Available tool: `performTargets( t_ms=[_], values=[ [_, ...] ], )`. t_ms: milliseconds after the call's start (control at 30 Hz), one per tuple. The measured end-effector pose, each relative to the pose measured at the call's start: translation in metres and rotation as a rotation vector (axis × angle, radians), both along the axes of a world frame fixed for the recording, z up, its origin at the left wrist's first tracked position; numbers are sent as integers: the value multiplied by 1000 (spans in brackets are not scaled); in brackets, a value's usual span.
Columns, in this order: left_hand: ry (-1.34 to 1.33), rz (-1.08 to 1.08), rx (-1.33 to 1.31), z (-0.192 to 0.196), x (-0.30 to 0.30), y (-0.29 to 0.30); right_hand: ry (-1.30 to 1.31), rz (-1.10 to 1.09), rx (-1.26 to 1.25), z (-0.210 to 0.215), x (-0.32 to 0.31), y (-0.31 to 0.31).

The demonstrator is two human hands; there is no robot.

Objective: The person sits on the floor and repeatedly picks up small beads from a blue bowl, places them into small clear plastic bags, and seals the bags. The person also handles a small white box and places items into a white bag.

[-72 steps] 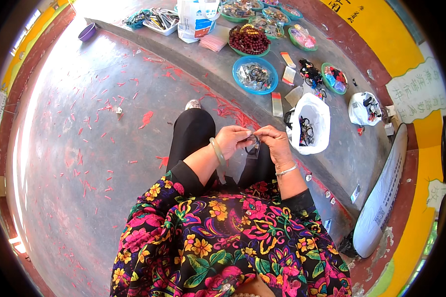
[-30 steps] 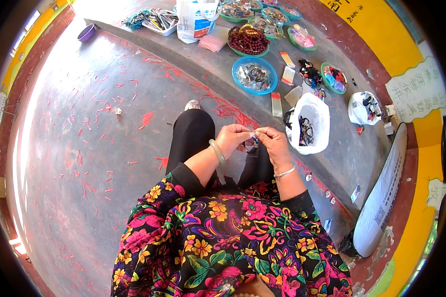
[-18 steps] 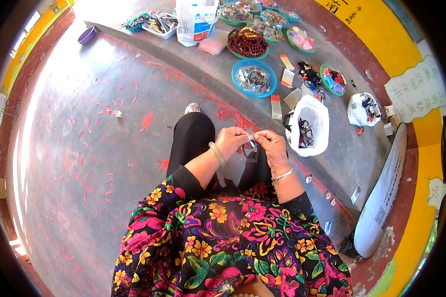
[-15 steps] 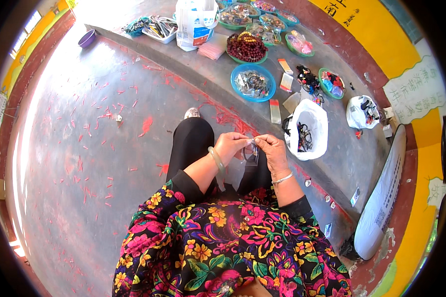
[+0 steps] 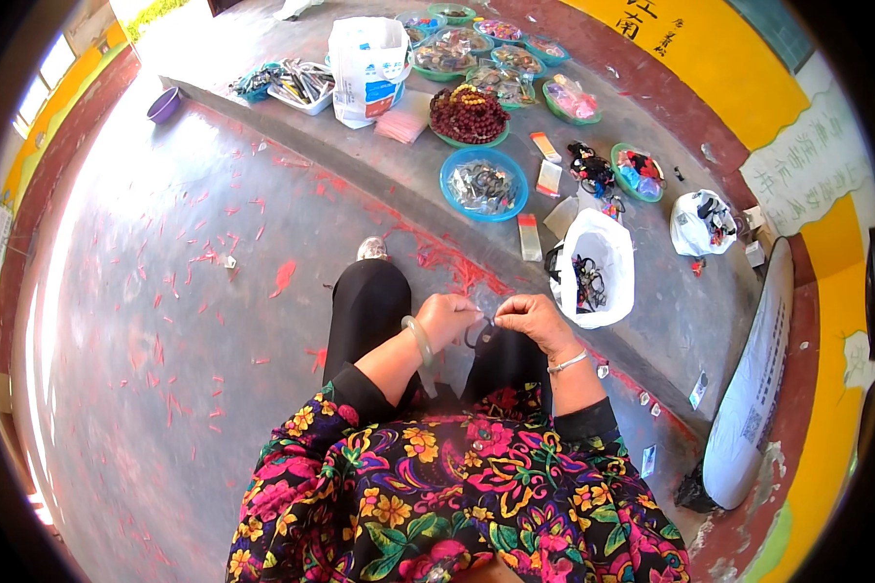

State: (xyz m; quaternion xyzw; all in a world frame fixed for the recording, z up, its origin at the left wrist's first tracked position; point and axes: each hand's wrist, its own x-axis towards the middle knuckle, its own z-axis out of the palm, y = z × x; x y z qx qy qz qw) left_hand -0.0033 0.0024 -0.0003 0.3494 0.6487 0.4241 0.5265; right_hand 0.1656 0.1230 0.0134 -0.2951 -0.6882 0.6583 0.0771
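Over my lap, my left hand [image 5: 444, 321] and my right hand [image 5: 539, 325] face each other, fingertips pinched and a small gap between them. Both grip the top edge of a small clear plastic bag. A thin dark looped cord [image 5: 478, 336] shows below the fingertips, seemingly inside the bag; its exact kind is too small to tell. The bag's faint lower part hangs in front of my dark trousers. To the right of my right hand stands a white plastic bag [image 5: 612, 267] with dark corded items in it.
On the raised step lie a blue basin [image 5: 447, 185] of small wrapped items, a heap of dark red bead strings [image 5: 469, 119], several other basins and a white bag [image 5: 367, 73]. Red scraps litter the floor [image 5: 243, 321]. A long silver-grey wrapped object [image 5: 749, 389] leans at the right wall.
My hands have drawn slightly apart at the fingertips, which were touching before. The whole view has shifted a little, so the surroundings on the step appear lower and further left.
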Motion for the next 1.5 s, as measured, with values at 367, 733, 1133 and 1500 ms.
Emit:
performTargets(
  t_ms=[367,733,1133,1500],
  values=[
    [30,256,124,-15,-7,4,-214,-125,-151,-38,-17,61],
    [-73,222,79,-19,-4,6,28,-461,-349,-73,-71,124],
    [-154,74,-12,-9,-1,6,-107,-402,-343,-125,-26,109],
    [-215,-1,-69,3,3,20,-609,-598,658,-212,-14,177]
  ],
)
